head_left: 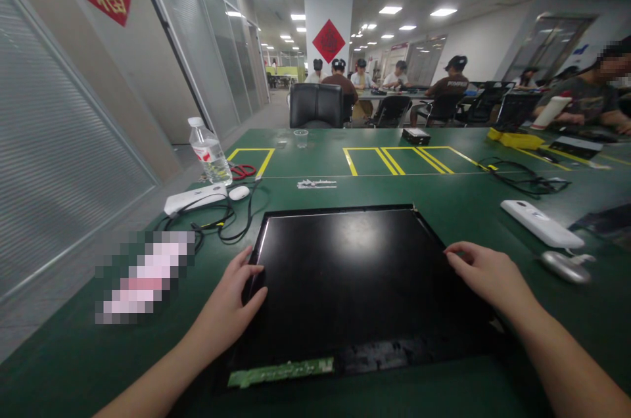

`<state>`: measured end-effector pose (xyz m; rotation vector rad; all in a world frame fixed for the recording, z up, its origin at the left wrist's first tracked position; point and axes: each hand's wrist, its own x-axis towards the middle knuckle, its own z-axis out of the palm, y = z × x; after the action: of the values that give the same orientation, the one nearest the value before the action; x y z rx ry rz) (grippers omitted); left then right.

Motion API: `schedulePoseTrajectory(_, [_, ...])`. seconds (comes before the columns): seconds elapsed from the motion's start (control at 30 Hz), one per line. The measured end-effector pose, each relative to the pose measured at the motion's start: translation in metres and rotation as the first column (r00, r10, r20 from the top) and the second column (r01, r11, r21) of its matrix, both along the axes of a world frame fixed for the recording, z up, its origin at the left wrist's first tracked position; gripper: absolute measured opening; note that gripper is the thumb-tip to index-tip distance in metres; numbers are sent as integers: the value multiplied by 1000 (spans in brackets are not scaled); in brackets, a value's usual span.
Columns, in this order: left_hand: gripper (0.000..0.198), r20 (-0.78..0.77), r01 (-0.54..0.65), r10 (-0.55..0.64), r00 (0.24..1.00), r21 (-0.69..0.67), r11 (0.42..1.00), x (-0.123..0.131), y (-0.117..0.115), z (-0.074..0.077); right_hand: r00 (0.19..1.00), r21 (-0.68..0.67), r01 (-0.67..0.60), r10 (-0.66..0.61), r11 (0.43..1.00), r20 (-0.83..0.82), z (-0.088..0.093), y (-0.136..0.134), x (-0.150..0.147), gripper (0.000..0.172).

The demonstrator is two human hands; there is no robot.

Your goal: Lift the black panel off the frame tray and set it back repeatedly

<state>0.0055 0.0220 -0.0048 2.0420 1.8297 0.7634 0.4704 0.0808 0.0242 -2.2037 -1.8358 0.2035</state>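
A black flat screen panel (345, 280) lies on the green table (286, 192), its glossy face up. Along its near edge, at the left, runs a green circuit board strip (280, 373). My left hand (235, 296) rests at the panel's left edge, fingers apart, with the thumb and a finger over the border. At the right edge is my right hand (480, 270), its fingertips touching the frame and its thumb close to the index finger. The undersides of both hands' fingers are partly hidden.
Left: a water bottle (210, 154), red scissors (242, 171), black cables (236, 227), a white device (196, 198). Ahead: a plastic cup (300, 138), small white pieces (317, 184). Right: a white power bank (541, 223), a silver device (565, 267). A person (586, 96) sits far right.
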Motion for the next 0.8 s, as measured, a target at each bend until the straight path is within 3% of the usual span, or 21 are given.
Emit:
schedulePoseTrajectory(0.1, [37,-27,69,-69,997,8,998,-1,-5,10,1000,12,-4,4,1000,5,0,0,0,33])
schedulePoseTrajectory(0.17, [41,-81,195,-194,978,0,981,-3,-9,23,1000,12,-9,9,1000,-3,1,0,1,33])
schedulePoseTrajectory(0.27, [45,-108,411,-428,897,-149,899,-7,-16,45,1000,20,-14,14,1000,-15,2,0,1,32])
schedulePoseTrajectory(0.33, [42,-112,475,-509,854,-232,849,-7,-19,56,1000,23,-17,17,1000,-19,2,0,1,32])
schedulePoseTrajectory(0.6, [46,-179,505,-568,803,-300,809,2,-23,71,1000,6,-23,23,1000,-1,0,-1,1,33])
schedulePoseTrajectory(0.8, [45,-216,541,-600,770,-277,794,4,-28,69,1000,-8,-21,21,1000,-3,-1,-2,1,34])
